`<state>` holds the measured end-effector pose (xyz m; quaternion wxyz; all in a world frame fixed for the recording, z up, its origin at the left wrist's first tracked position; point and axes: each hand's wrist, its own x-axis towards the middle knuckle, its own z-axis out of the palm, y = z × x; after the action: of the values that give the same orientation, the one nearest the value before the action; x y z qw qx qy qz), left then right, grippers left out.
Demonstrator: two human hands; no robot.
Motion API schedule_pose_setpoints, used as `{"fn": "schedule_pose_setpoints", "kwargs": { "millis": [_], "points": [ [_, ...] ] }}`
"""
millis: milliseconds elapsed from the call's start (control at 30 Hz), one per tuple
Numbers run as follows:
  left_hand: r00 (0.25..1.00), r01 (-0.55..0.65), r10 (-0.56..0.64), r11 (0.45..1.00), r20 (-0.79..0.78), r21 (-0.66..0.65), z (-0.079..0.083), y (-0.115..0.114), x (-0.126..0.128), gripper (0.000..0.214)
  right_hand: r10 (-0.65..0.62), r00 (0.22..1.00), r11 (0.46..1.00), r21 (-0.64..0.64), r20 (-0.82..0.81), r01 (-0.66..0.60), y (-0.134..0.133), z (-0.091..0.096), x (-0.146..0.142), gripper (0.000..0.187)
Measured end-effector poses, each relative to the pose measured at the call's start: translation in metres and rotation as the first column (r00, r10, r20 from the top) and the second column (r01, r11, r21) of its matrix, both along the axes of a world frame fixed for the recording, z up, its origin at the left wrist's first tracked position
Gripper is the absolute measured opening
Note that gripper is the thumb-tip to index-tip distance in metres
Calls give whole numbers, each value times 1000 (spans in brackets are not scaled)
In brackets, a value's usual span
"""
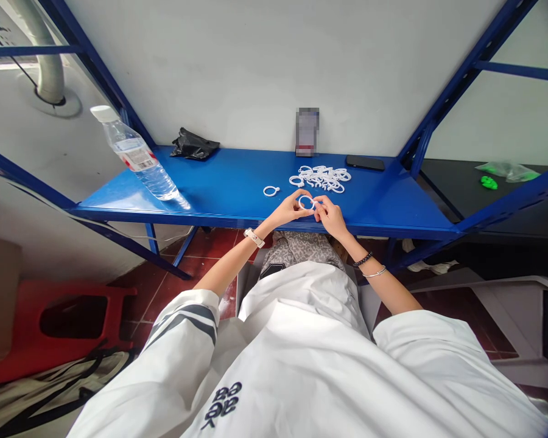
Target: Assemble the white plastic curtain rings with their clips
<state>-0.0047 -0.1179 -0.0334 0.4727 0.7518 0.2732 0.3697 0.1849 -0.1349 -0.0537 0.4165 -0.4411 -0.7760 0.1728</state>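
- Head view: a thin white plastic-looking ring with a small tab [306, 196] is held between both hands, over the near edge of the glossy blue table [228, 182].
- The left hand [288, 210] pinches the ring's left side, thumb below and forefinger curved above, probably to steady it and leave the tab free.
- The right hand [331, 217] has its thumb and fingertips closed together at the tab (exactly what they grip there is too small to tell).
- A tangled heap of white tabbed rings [324, 177] lies just beyond the hands, presumably for easy reach; one loose white ring [270, 196] sits apart, left of it.
- The tall clear water bottle with a white cap [139, 155] stands well left, likely out of the way.
- Both forearms angle inward from the sides, wrists near the table edge, hands almost meeting.
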Motion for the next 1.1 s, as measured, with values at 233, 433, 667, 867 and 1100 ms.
{"fn": "schedule_pose_setpoints", "kwargs": {
  "millis": [233, 433, 667, 867, 1100],
  "points": [
    [997, -76, 78, 995, -25, 59, -2, 0, 1, 55, 2, 1000, 1000, 11, 23, -2, -1, 0, 0, 44],
    [991, -123, 127, 989, -40, 80, -4, -1, 3, 59, 0, 999, 1000, 9, 48, 0, -1, 0, 1, 43],
    [978, -197, 204, 974, -52, 115, -3, -3, 3, 58, -20, 996, 999, 35, 89, 17, 0, -1, 0, 43],
    [976, -210, 216, 970, -41, 120, -2, -4, 5, 55, -18, 995, 999, 35, 101, 15, -1, -1, 0, 41],
    [978, -195, 204, 970, -46, 148, -4, -2, 6, 58, -10, 993, 1000, 25, 116, 8, -1, 0, 1, 39]
  ]
}}
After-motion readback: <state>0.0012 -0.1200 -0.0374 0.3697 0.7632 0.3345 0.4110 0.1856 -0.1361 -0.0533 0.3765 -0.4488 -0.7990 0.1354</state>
